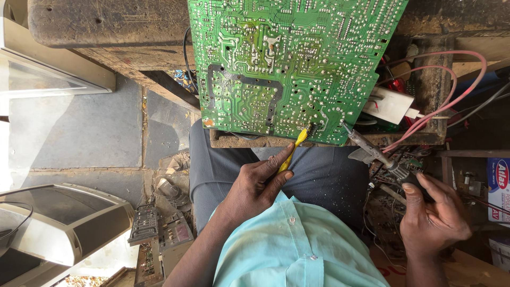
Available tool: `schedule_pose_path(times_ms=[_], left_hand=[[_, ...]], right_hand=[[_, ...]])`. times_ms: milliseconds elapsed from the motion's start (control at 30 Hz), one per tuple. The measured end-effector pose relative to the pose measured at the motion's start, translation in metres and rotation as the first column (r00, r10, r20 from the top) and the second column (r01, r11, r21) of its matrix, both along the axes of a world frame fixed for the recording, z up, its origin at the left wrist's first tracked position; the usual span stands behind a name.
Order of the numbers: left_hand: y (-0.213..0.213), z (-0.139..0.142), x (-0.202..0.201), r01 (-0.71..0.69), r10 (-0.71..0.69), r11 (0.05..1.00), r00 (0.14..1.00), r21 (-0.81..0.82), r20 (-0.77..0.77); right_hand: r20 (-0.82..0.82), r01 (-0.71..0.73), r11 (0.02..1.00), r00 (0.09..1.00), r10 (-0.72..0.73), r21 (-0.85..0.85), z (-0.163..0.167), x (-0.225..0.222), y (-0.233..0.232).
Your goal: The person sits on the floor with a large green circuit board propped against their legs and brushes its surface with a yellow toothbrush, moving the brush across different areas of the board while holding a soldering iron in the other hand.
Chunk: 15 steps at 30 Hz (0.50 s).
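A large green circuit board point(287, 64) lies solder side up on a worn wooden bench, its near edge over my lap. My left hand point(255, 186) pinches a thin yellow-handled tool point(293, 151) whose dark tip touches the board's near edge. My right hand point(433, 212) grips the dark handle of a soldering iron point(372, 149), with the metal tip resting on the board close to the yellow tool's tip.
Pink wires point(451, 101) loop past a white part point(389, 104) at the board's right. A cluttered pile of components point(388, 175) sits beside my right knee. Grey device casings point(58, 223) and a small panel point(143, 223) lie on the floor at left.
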State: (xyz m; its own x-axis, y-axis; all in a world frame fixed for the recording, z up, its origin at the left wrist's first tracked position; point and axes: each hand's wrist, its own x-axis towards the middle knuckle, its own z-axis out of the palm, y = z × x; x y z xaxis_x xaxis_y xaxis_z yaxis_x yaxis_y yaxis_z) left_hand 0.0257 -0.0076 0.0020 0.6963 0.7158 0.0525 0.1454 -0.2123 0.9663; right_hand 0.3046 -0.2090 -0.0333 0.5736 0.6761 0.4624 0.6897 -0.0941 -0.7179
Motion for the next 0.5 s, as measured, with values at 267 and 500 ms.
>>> schedule_pose_path(times_ms=[267, 500], left_hand=[[0.0, -0.001, 0.002, 0.006, -0.006, 1.0, 1.0, -0.003, 0.017], [-0.002, -0.001, 0.003, -0.003, 0.003, 1.0, 1.0, 0.015, -0.021]], right_hand=[[0.108, 0.033, 0.992, 0.994, -0.02, -0.118, 0.022, -0.007, 0.011], [0.154, 0.03, 0.985, 0.988, -0.004, -0.167, 0.023, -0.012, 0.009]])
